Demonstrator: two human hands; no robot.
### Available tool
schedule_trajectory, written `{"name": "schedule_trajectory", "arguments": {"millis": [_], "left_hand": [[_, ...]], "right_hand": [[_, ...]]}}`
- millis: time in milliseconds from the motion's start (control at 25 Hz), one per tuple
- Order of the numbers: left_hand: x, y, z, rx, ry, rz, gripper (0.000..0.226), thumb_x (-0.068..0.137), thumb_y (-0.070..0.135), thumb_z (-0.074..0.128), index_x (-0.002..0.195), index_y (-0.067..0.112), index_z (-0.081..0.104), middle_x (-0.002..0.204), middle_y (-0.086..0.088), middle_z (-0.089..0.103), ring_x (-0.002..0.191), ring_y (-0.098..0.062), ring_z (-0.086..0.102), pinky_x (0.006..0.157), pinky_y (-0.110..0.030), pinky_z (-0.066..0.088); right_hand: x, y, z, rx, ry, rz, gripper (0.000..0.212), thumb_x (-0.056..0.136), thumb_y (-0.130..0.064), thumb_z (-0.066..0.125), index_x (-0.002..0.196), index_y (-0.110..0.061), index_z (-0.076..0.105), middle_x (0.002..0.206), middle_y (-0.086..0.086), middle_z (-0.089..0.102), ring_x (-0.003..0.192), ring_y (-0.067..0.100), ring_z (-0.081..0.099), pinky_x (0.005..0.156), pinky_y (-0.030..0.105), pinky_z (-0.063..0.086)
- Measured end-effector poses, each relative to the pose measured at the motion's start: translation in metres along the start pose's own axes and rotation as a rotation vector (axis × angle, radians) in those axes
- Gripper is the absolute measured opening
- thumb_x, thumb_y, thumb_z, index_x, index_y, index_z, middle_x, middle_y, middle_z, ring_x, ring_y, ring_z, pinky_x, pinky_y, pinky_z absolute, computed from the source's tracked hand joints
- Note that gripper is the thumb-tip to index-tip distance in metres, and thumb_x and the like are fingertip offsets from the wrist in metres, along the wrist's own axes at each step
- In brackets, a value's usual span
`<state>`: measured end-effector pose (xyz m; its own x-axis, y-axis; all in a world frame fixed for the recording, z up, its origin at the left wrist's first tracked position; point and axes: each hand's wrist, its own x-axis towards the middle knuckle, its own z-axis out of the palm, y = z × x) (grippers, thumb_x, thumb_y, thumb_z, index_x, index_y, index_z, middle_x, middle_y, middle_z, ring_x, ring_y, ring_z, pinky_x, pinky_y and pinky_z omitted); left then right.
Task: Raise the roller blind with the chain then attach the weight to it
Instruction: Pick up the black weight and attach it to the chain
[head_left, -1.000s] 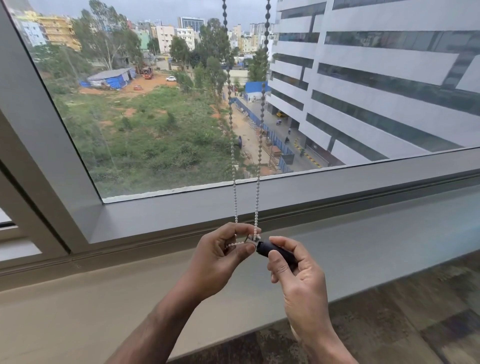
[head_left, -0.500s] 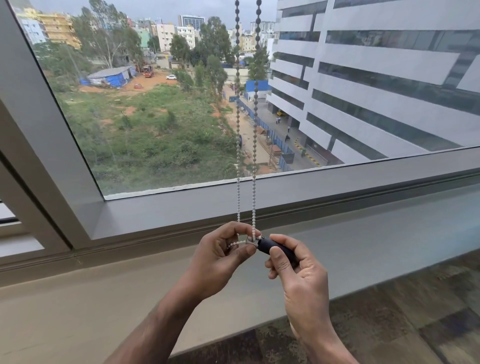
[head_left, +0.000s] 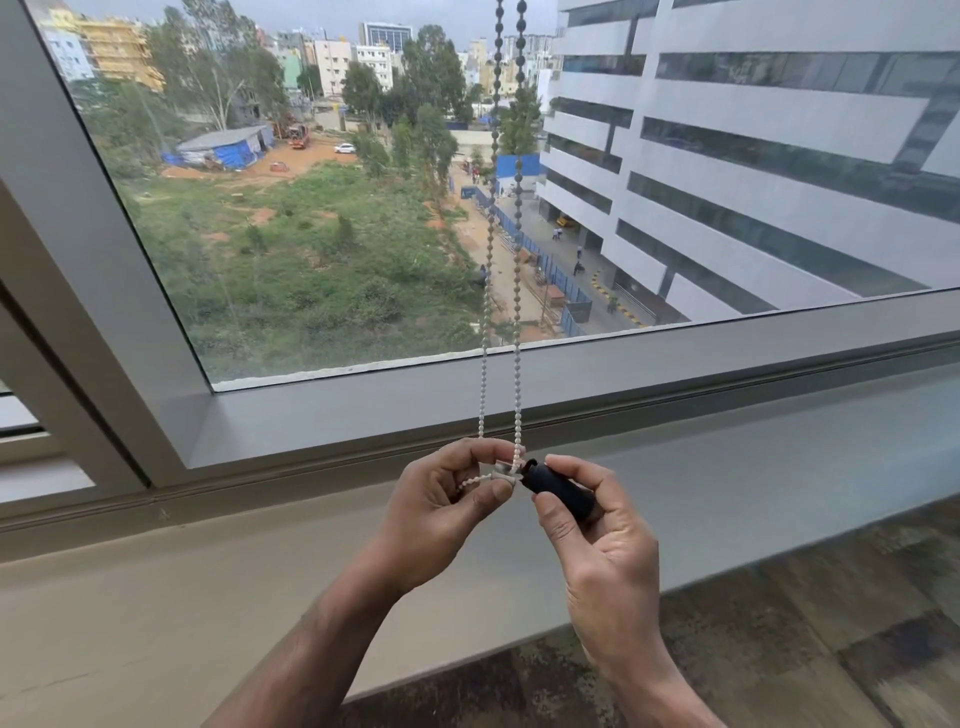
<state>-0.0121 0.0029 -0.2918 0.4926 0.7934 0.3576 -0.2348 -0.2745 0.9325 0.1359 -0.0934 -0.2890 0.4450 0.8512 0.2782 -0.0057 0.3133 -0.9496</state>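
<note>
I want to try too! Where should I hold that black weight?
Hold the weight round its smooth middle, coming from the right, as the right hand does. Its open end points left at the chain, so keep that end free.

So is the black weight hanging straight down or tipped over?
Tipped. The weight lies slanted in the right hand, its open end beside the chain pinched by the left hand.

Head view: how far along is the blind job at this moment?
Done: no blind covers the glass, so it looks raised. In hand: left hand pinches the chain loop's bottom; right hand holds the black weight at it. Left: weight not visibly attached.
</note>
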Motion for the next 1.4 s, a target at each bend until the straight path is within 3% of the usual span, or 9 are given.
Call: {"name": "schedule_trajectory", "arguments": {"millis": [120, 240, 480, 640, 760, 880, 1040, 1240, 1400], "left_hand": [[0.001, -0.001, 0.0, 0.019, 0.026, -0.026, 0.023, 0.091, 0.013, 0.074, 0.112, 0.02, 0.075, 0.105, -0.018, 0.075, 0.087, -0.03, 0.058, 0.079, -0.042, 0.048], [0.0, 0.0, -0.002, 0.014, 0.022, -0.04, 0.023, 0.089, 0.013, 0.075, 0.11, 0.021, 0.075, 0.1, -0.009, 0.079, 0.085, -0.026, 0.061, 0.079, -0.036, 0.051], [0.0, 0.002, -0.002, 0.01, 0.028, -0.049, 0.022, 0.087, 0.018, 0.077, 0.109, 0.02, 0.077, 0.105, -0.019, 0.077, 0.088, -0.03, 0.058, 0.081, -0.045, 0.047], [0.002, 0.002, -0.003, 0.022, 0.007, -0.052, 0.023, 0.088, 0.007, 0.073, 0.112, 0.006, 0.074, 0.1, -0.006, 0.079, 0.087, -0.019, 0.067, 0.082, -0.033, 0.053], [0.004, 0.001, -0.005, 0.05, 0.003, -0.034, 0.023, 0.089, 0.006, 0.073, 0.112, 0.006, 0.074, 0.104, -0.015, 0.077, 0.088, -0.027, 0.063, 0.081, -0.044, 0.048], [0.005, -0.001, -0.008, 0.051, -0.015, -0.022, 0.021, 0.089, 0.007, 0.074, 0.109, 0.013, 0.076, 0.107, -0.013, 0.077, 0.093, -0.024, 0.067, 0.083, -0.047, 0.049], [0.008, -0.004, -0.01, 0.047, -0.054, -0.018, 0.02, 0.09, 0.01, 0.074, 0.11, 0.015, 0.075, 0.108, -0.004, 0.077, 0.095, -0.018, 0.068, 0.084, -0.041, 0.052], [0.01, -0.006, -0.012, 0.056, -0.067, -0.009, 0.022, 0.09, 0.012, 0.075, 0.112, 0.013, 0.075, 0.109, 0.0, 0.078, 0.095, -0.009, 0.07, 0.082, -0.023, 0.055], [0.01, -0.006, -0.015, 0.068, -0.073, 0.011, 0.023, 0.09, 0.016, 0.076, 0.112, 0.013, 0.076, 0.11, -0.002, 0.078, 0.097, -0.009, 0.071, 0.083, -0.023, 0.055]], "right_hand": [[0.0, 0.001, 0.0, 0.013, -0.015, -0.017, 0.034, 0.091, 0.005, 0.071, 0.11, -0.024, 0.07, 0.108, 0.002, 0.078, 0.105, 0.018, 0.074, 0.093, 0.022, 0.057], [0.0, 0.003, -0.001, 0.01, -0.029, -0.033, 0.036, 0.089, 0.007, 0.073, 0.109, -0.023, 0.07, 0.108, 0.003, 0.077, 0.106, 0.02, 0.074, 0.096, 0.025, 0.057], [0.002, 0.003, -0.004, -0.058, -0.058, -0.087, 0.038, 0.087, 0.004, 0.075, 0.11, -0.026, 0.07, 0.112, -0.001, 0.076, 0.109, 0.019, 0.073, 0.095, 0.022, 0.056], [0.004, 0.001, -0.004, -0.095, -0.082, -0.132, 0.041, 0.088, 0.005, 0.074, 0.109, -0.03, 0.072, 0.113, -0.002, 0.076, 0.108, 0.019, 0.073, 0.094, 0.022, 0.057], [0.006, 0.0, -0.004, -0.117, -0.099, -0.15, 0.043, 0.088, 0.004, 0.074, 0.109, -0.033, 0.072, 0.113, -0.003, 0.075, 0.108, 0.02, 0.073, 0.094, 0.023, 0.057], [0.008, 0.002, -0.003, -0.107, -0.092, -0.14, 0.044, 0.088, 0.006, 0.074, 0.108, -0.034, 0.073, 0.111, -0.002, 0.077, 0.107, 0.02, 0.074, 0.093, 0.023, 0.057], [0.009, 0.006, -0.002, -0.099, -0.092, -0.131, 0.043, 0.088, 0.005, 0.074, 0.108, -0.033, 0.073, 0.111, 0.0, 0.077, 0.107, 0.022, 0.074, 0.094, 0.027, 0.058], [0.011, 0.01, -0.003, -0.13, -0.098, -0.215, 0.044, 0.086, 0.009, 0.075, 0.109, -0.028, 0.074, 0.113, 0.0, 0.074, 0.109, 0.026, 0.072, 0.096, 0.03, 0.058], [0.012, 0.013, -0.001, -0.155, -0.083, -0.269, 0.041, 0.083, 0.011, 0.077, 0.109, -0.022, 0.075, 0.111, -0.001, 0.074, 0.108, 0.026, 0.073, 0.093, 0.034, 0.06]]}}
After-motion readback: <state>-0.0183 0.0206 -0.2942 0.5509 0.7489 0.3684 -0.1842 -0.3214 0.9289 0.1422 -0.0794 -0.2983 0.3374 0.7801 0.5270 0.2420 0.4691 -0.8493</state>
